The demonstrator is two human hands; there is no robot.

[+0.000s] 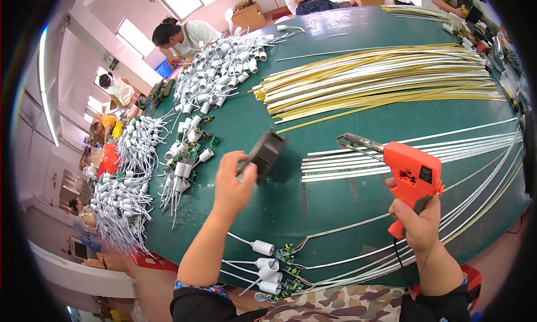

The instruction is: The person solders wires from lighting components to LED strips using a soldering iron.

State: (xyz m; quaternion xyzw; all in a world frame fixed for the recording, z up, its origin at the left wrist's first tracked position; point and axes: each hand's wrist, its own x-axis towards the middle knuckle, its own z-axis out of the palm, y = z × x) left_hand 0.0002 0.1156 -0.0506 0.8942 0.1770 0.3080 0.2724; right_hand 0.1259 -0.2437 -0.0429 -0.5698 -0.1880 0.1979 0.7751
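Observation:
My right hand (415, 221) grips the handle of a red soldering gun (413, 171), its metal tip pointing left over the table. My left hand (235, 182) is closed on the edge of a dark grey, box-like block (267, 154), blurred and tilted above the table. Right of the block lies a row of thin white strips (347, 165), side by side. Closer to my body, white cylindrical caps (263, 247) with white cables lie beside small green circuit boards (288, 254). Wires join these boards to long strips (386, 248) running off to the right.
A large pile of yellow and white strips (375, 81) covers the far part of the green table (251, 126). Heaps of white caps with cables (215, 70) line the left side. Several people sit around the table, one person (193, 36) at the far left. Tools clutter the right edge.

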